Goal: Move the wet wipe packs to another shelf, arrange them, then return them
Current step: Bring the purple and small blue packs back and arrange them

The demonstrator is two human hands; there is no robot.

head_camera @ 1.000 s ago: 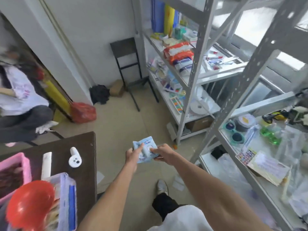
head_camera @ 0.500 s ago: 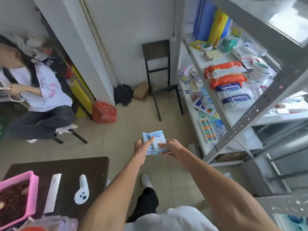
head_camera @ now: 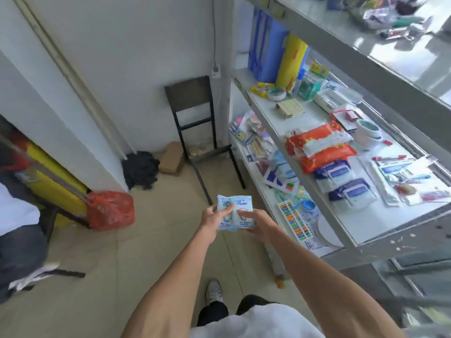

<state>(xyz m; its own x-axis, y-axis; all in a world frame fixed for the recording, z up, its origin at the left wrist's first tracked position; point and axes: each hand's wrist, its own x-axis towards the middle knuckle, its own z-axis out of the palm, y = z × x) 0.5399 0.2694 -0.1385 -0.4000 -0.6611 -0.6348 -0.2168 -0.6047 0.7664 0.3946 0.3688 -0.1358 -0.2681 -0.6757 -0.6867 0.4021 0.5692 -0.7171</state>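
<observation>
I hold small light-blue wet wipe packs in front of me, above the floor. My left hand grips their left side and my right hand grips their right side with the thumb on top. To the right, on the middle level of a grey metal shelf, lie two orange wipe packs stacked together. In front of them lie two dark-blue wipe packs.
A black chair stands against the wall by the shelf. A red bag, a dark mop head and a brown box lie on the floor. A seated person is at the left edge.
My view has swung right and closer to the shelf; the dark table at lower left has left the frame. Both hands still hold the light-blue packs, now with fingers spread wider on them.
</observation>
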